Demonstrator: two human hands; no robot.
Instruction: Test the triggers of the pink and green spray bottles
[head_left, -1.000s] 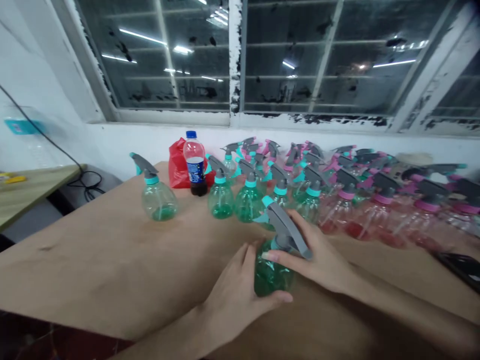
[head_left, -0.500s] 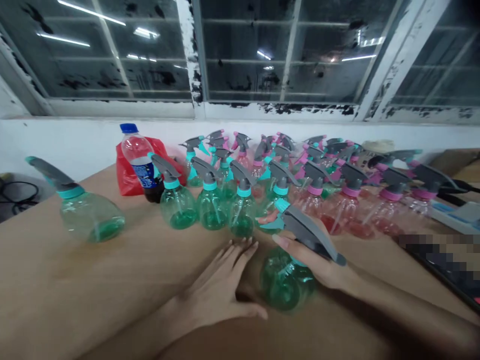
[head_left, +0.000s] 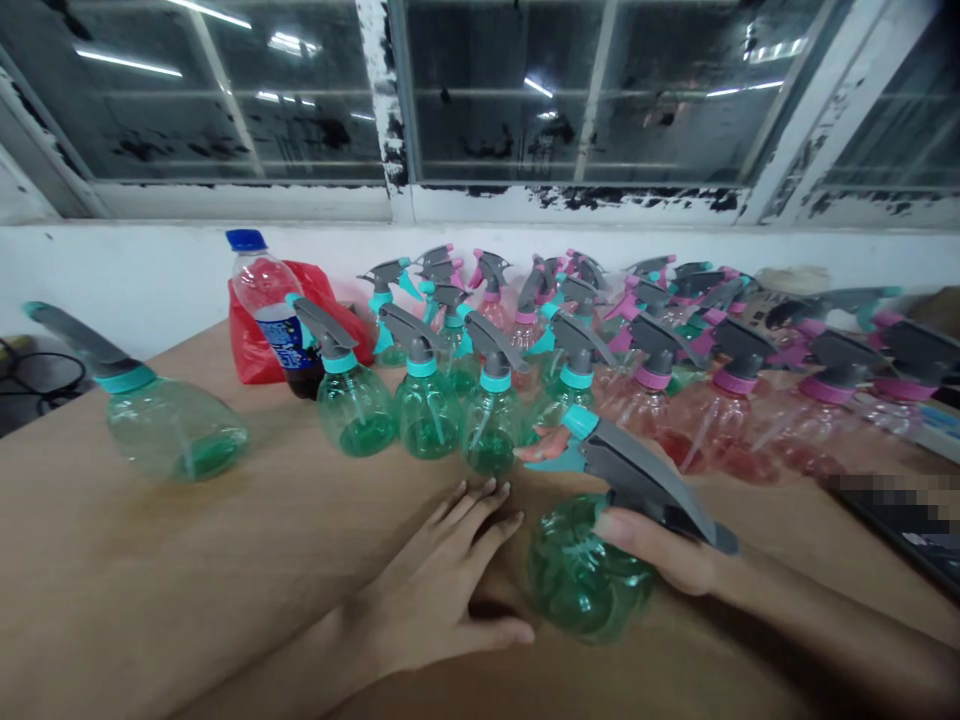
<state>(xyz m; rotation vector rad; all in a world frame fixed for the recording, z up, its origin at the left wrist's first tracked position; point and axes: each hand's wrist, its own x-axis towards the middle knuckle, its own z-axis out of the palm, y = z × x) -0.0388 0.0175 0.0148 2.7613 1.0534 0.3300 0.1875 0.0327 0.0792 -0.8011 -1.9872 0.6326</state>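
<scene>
My right hand (head_left: 667,550) is wrapped round the neck of a green spray bottle (head_left: 581,575) with a grey and turquoise trigger head, its fingertips by the trigger. The bottle tilts a little, and I cannot tell whether its base touches the table. Flat on the wooden table (head_left: 285,560) lies my left hand (head_left: 442,575), fingers spread, just left of that bottle and holding nothing. Beyond the fingertips stands a row of green spray bottles (head_left: 491,430) with some green liquid inside. To the right the row goes on with pink spray bottles (head_left: 712,420).
A lone green spray bottle (head_left: 176,430) stands at the left. Behind the row are a soda bottle (head_left: 281,335) with a blue cap and a red plastic bag (head_left: 251,350). A dark phone-like object (head_left: 900,530) lies at the right, partly blurred out. More sprayers fill the back by the wall.
The bottle in my right hand appears slightly lower and further right. My left hand stays nearly in place. The view has shifted a little.
</scene>
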